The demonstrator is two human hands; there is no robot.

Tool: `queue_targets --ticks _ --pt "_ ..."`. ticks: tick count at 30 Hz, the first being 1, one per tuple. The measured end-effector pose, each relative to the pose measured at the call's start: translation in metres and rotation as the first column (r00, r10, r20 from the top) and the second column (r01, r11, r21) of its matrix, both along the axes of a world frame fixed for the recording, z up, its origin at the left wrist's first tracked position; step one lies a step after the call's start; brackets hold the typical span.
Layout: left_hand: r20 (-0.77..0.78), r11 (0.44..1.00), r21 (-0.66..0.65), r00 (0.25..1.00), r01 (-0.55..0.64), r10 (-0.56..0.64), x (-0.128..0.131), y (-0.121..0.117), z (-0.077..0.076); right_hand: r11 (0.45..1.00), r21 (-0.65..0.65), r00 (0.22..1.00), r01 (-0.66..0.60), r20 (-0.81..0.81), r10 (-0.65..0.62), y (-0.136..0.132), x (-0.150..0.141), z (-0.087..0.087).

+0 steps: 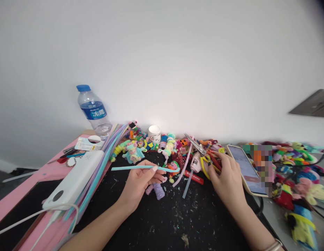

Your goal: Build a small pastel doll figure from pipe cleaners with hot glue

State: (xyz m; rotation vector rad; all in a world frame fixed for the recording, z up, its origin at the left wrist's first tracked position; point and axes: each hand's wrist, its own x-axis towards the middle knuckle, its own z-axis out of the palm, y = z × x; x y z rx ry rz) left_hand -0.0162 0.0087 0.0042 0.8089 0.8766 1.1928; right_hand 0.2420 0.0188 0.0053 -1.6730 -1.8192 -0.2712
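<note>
My left hand pinches a light blue pipe cleaner between thumb and fingers, and its strip lies level with the right end bent up. Just below those fingers is a small purple fuzzy piece; whether the hand touches it I cannot tell. My right hand is closed around the yellow and red handles of scissors, whose metal blades point up and left. Its fingers partly hide the handles. Close by are a glue gun-like pink bottle, a pale pink pipe cleaner and a translucent stick.
Fuzzy dolls crowd the wall side, around a white cup. At left are a bundle of pipe cleaners, a white power strip with cables and a water bottle. A phone leans at right. Scraps litter the black mat.
</note>
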Motion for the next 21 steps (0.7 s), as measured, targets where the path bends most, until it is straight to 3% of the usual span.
queue_targets --ticks 4,9,14,17,19,21 --pt "0.015 0.999 -0.012 0.999 -0.038 0.038 0.000 0.001 0.002 0.994 -0.108 1.000 0.019 -0.002 -0.020 0.008 0.010 -0.005" --pt "0.070 0.998 -0.037 0.996 -0.058 0.061 -0.002 0.003 0.001 0.990 -0.134 0.999 0.051 -0.003 -0.052 0.006 0.009 -0.006" --pt "0.176 0.989 -0.123 0.978 -0.086 0.108 -0.003 0.006 -0.002 0.993 -0.052 0.994 0.104 -0.030 -0.105 0.004 0.007 -0.001" --pt "0.241 0.977 -0.187 0.959 -0.103 0.147 -0.003 0.007 -0.003 0.990 0.016 0.980 0.140 -0.145 -0.137 -0.002 0.004 0.003" --pt "0.281 0.965 -0.235 0.942 -0.116 0.182 -0.004 0.008 -0.003 0.996 -0.014 0.959 0.092 -0.267 -0.092 -0.008 -0.001 0.006" --pt "0.322 0.954 -0.274 0.923 -0.122 0.211 -0.004 0.009 -0.003 0.986 -0.159 0.947 -0.047 -0.321 -0.006 -0.015 -0.009 0.010"
